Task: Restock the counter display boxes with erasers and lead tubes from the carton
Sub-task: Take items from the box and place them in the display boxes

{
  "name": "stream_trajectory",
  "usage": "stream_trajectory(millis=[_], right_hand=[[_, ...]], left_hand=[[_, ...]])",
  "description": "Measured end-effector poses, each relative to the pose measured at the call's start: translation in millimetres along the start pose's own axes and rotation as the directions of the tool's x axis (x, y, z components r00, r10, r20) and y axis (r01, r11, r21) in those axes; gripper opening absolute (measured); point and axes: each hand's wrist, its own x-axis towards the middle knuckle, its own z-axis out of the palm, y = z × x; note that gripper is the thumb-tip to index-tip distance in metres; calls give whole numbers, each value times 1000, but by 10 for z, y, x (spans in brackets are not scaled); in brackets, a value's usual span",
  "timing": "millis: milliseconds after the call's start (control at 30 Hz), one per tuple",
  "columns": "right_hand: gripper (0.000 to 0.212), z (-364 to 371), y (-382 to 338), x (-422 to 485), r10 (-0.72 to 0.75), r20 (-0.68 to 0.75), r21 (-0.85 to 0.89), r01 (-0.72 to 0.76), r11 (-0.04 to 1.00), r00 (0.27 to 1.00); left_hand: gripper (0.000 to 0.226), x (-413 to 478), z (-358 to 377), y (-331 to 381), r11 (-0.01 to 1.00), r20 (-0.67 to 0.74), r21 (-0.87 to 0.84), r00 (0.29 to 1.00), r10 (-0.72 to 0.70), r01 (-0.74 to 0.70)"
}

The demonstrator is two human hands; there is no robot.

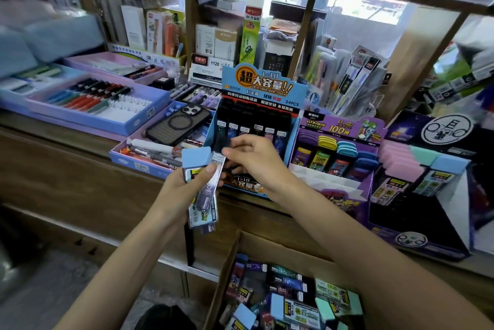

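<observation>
The left hand is closed round a small bundle held out over the counter's edge: one blue eraser on top and some lead tubes behind it. I can make out two of them, though the fingers hide where they overlap and there may be more. The right hand meets it from the other side, thumb and forefinger pinching the upper end of one of those tubes; its remaining fingers are curled under and out of sight.

Just behind both hands stands the blue display box, with six tube labels showing in its front row. The hands cover its lower front, and the dark rows behind blur together.

Beside it to the right stands a purple display box with four coloured columns, then a dark display box with pink, teal and blue erasers, too smeared to count.

One phone lies face down on a tray to the left.

Below, the carton holds a jumble of erasers and tubes, cut off by the picture's lower edge and partly hidden by the right forearm.
</observation>
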Motion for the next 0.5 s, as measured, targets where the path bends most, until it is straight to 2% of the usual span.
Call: stream_trajectory(millis=[100, 200, 267, 333, 433, 500], right_hand=[[4, -102, -53, 24, 35, -44, 118, -29, 993, 998], [10, -379, -193, 103, -6, -189, 142, 33, 989, 982], [8, -561, -281, 152, -111, -302, 24, 124, 992, 947], [12, -657, -317, 204, -227, -378, -165, 176, 970, 897], [7, -636, -251, 290, -354, -373, -435, 176, 883, 857], [13, -567, -159, 340, -419, -337, -545, 189, 817, 843]], left_hand=[[35, 15, 26, -13, 1000, -14, -5, 1000, 0, 0], [31, 55, -18, -13, 1000, -36, -22, 999, -8, 7], [27, 87, -53, -12, 999, -44, -46, 999, 6, -8], [30, 104, -73, -8, 998, -49, -59, 999, 3, -6], [36, 103, -91, -20, 1000, -47, -11, 999, 16, -16], [39, 83, -91, -17, 999, -39, 15, 999, 32, -32]])
